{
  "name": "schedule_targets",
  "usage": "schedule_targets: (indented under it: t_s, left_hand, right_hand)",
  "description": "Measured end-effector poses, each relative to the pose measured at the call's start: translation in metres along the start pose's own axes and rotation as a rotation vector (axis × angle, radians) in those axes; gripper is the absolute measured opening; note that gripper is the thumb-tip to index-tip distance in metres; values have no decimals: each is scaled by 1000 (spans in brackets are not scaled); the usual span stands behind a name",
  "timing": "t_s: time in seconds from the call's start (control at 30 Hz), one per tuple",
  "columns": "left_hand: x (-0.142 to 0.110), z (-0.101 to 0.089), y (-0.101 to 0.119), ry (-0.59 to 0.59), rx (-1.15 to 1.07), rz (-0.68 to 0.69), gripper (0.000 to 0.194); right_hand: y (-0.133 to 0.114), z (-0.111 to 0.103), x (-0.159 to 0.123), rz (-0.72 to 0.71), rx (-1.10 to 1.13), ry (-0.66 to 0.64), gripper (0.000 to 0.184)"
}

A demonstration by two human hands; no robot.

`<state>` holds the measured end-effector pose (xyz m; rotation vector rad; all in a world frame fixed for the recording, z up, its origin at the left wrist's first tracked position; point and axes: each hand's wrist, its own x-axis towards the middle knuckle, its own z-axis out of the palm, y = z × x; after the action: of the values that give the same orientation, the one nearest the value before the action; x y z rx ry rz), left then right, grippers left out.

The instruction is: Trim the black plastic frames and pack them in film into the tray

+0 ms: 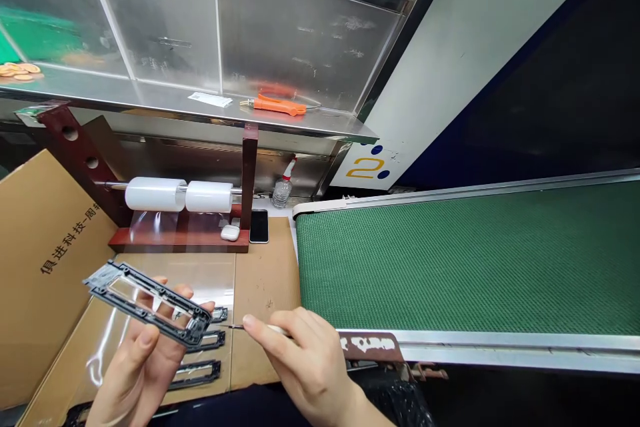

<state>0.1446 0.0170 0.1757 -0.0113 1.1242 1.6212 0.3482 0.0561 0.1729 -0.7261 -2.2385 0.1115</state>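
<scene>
My left hand (143, 367) grips a black rectangular plastic frame (197, 330) with a long open window, tilted and raised above the work surface. In my right hand (313, 357) is a thin pointed tool (236, 326) with a slim metal tip and a pale handle, mostly covered by the fingers. Its tip points at the near right end of the frame; whether they touch, I cannot tell. Beneath my left hand, several similar black frames (213, 369) lie in a column on the cardboard (260, 280), partly hidden by that hand.
Two white film rolls (155, 194) hang on a dark red stand (175, 240). A phone (259, 226), a white earbud case (230, 233) and a clear bottle (281, 193) sit nearby. An orange tool (280, 105) rests on the metal shelf. On the right runs a green conveyor belt (450, 267).
</scene>
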Motion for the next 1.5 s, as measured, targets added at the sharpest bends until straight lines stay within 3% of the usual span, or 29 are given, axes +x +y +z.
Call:
schedule_targets:
  t_s: [0.23, 0.4, 0.57, 0.7, 0.87, 1.03, 1.2, 1.27, 1.37, 1.43, 1.5]
  left_hand:
    - [16, -17, -8, -8, -27, 2, 86]
    - [8, -5, -12, 21, -10, 18, 85]
    - [-5, 7, -14, -41, 57, 55, 63]
    - [4, 5, -16, 3, 32, 54, 72]
    - [11, 11, -22, -28, -2, 38, 74]
    - [16, 21, -34, -123, -29, 39, 69]
    - [29, 31, -48, -260, 11, 108, 57]
    - [37, 32, -50, -306, 65, 160, 57]
    - [51, 24, -47, -290, 136, 190, 62]
    - [61, 12, -42, -237, 162, 152, 59]
    - [69, -5, -37, -169, 190, 72, 55]
  right_hand:
    - [3, -1, -1, 3, -1, 11, 45]
    - [6, -4, -1, -2, -6, -3, 46]
    - [8, -5, -3, 19, 5, -9, 44]
    - [11, -3, -6, 86, 130, -63, 40]
    - [12, 3, -13, 477, 569, -217, 34]
    - [14, 11, -19, 879, 1268, -294, 39]
    - [22, 20, -35, 1024, 1957, -315, 62]
    - [26, 29, -45, 1075, 2066, -254, 65]
    - [32, 59, -62, 1252, 1962, -95, 72]
    - [39, 90, -78, 1367, 1735, 16, 70]
    - [48, 124, -99, 1412, 1375, 11, 58]
